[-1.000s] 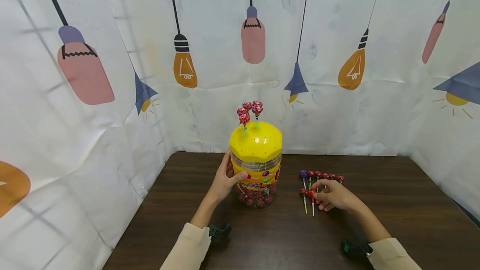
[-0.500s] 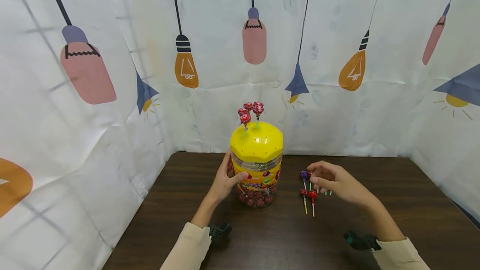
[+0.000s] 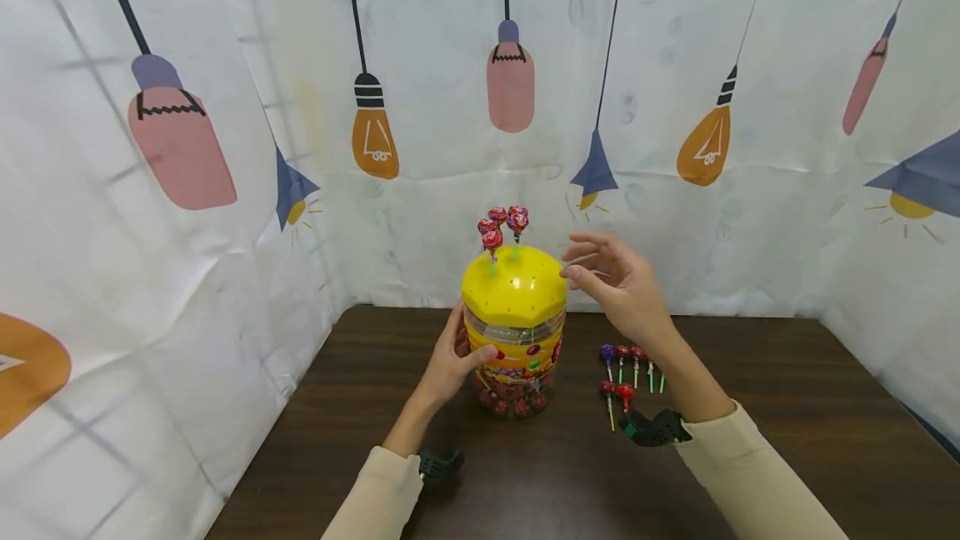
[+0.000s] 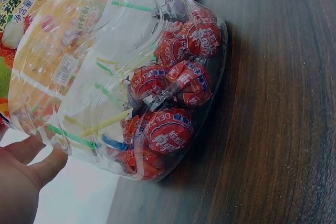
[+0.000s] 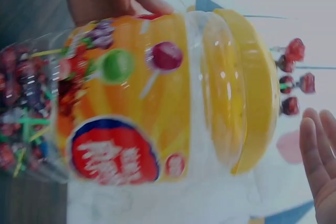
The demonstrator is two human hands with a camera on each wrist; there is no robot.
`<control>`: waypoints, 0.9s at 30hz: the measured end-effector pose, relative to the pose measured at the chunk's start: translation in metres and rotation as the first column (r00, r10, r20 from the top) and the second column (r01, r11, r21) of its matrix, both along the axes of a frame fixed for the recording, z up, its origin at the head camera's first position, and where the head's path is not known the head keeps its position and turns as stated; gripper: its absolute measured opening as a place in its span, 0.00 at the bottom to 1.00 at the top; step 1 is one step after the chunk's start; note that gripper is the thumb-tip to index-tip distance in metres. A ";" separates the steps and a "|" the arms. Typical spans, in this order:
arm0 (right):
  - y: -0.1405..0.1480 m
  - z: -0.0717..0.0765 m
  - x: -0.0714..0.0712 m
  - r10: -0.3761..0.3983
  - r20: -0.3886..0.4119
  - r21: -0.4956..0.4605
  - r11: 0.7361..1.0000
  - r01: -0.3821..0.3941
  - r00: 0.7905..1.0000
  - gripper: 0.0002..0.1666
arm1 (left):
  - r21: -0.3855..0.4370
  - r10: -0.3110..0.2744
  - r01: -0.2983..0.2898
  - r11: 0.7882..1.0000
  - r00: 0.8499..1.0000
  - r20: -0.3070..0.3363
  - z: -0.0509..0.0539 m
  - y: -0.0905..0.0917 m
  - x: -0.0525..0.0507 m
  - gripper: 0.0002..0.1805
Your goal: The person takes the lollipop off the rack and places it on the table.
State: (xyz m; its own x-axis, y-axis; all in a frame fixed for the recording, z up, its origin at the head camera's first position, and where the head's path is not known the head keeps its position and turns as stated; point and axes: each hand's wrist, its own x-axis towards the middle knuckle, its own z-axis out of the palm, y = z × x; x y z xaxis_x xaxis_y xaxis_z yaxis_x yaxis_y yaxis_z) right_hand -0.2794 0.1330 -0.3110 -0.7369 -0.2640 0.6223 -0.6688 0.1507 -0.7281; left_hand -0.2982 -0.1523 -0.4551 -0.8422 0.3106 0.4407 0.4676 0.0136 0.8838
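Upright on the table [image 3: 540, 482] stands a clear plastic candy jar [image 3: 516, 357] with an orange printed label and a yellow dimpled lid [image 3: 517, 294]. Several red-wrapped lollipops [image 3: 492, 240] stick up out of the lid, and more lie loose in the jar's bottom. My left hand [image 3: 448, 365] grips the jar's left side, its thumb across the label. Raised just right of the lid is my right hand [image 3: 621, 286], fingers loosely bent. Nothing shows between its fingers in the head or right wrist view.
Right of the jar, several lollipops [image 3: 624, 394] lie on the table in two rows, one with a purple head [image 3: 607, 352]. My right forearm passes over part of them. A white cloth [image 3: 435, 240] printed with lamps hangs behind the table.
My right hand has risen from the lollipops on the table, moving up and left to beside the lid. My left hand and the jar hold their place.
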 end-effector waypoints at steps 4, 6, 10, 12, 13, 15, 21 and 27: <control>-0.018 0.016 -0.011 -0.008 -0.012 0.022 1.000 0.008 1.000 0.29 | -0.004 0.005 -0.005 1.000 1.000 0.001 0.001 0.000 0.001 0.46; -0.026 0.022 -0.017 0.002 -0.014 0.041 0.999 -0.001 1.000 0.30 | -0.006 0.003 -0.003 1.000 1.000 -0.001 0.001 0.000 0.001 0.46; -0.037 0.029 -0.028 0.011 -0.027 0.078 0.997 -0.009 1.000 0.31 | -0.007 0.004 -0.004 1.000 1.000 0.005 0.002 0.000 0.001 0.46; -0.041 0.031 -0.032 0.008 -0.032 0.088 0.996 -0.005 0.999 0.31 | -0.012 0.007 -0.007 1.000 1.000 0.003 0.001 0.000 0.001 0.46; -0.043 0.031 -0.034 0.008 -0.036 0.093 0.996 -0.005 0.999 0.30 | -0.012 0.006 -0.006 1.000 1.000 0.004 0.001 0.001 0.001 0.46; -0.046 0.031 -0.037 0.014 -0.039 0.093 0.996 -0.010 0.999 0.29 | -0.013 0.009 -0.008 1.000 1.000 0.008 0.000 0.001 0.000 0.46; -0.055 0.030 -0.042 0.001 -0.069 0.096 0.995 0.005 0.998 0.25 | -0.017 0.011 -0.011 1.000 1.000 0.014 0.000 0.001 -0.001 0.46; -0.061 0.029 -0.045 -0.017 -0.108 0.087 0.996 0.026 0.994 0.22 | -0.014 0.013 -0.013 1.000 1.000 0.011 0.000 0.001 0.000 0.47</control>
